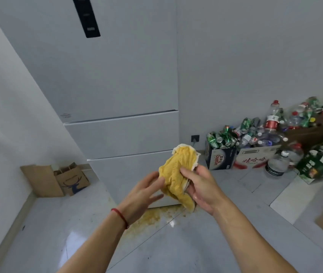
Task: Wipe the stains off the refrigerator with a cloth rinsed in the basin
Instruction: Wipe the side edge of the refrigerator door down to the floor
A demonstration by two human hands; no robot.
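- Progress: mid-task by my read. Cloth point(178, 174) is stained yellow all over, only its edges white, so I judge some wiping is done.
- Fridge point(117, 75) fills upper centre of frame, white, three door sections. A faint reddish mark point(65, 115) sits at the lower left corner of the top door; cannot tell if it is a stain or a sticker.
- Doors otherwise look mostly clean from here; bottom drawer is partly hidden behind the hands.
- Yellow spill point(152, 216) on the floor at the fridge base, lower centre, just under the hands. Not wiped yet.
- Basin not in view, so the rinse step can't be checked; cloth likely needs a rinse before more wiping.
- Right hand point(202, 189): fingers and thumb curled round the bunched cloth, gripping it from the right side, centre of frame.
- Left hand point(145, 191): fingers fairly straight, tips touching the cloth's left edge, not clamped on it. Red string on the wrist.
- Cloth held in the air in front of the lower fridge drawers, apart from the door surface.
- Boxes of cans point(255, 146) and bottles at right, paper bag point(72, 179) at left, well apart from the hands.
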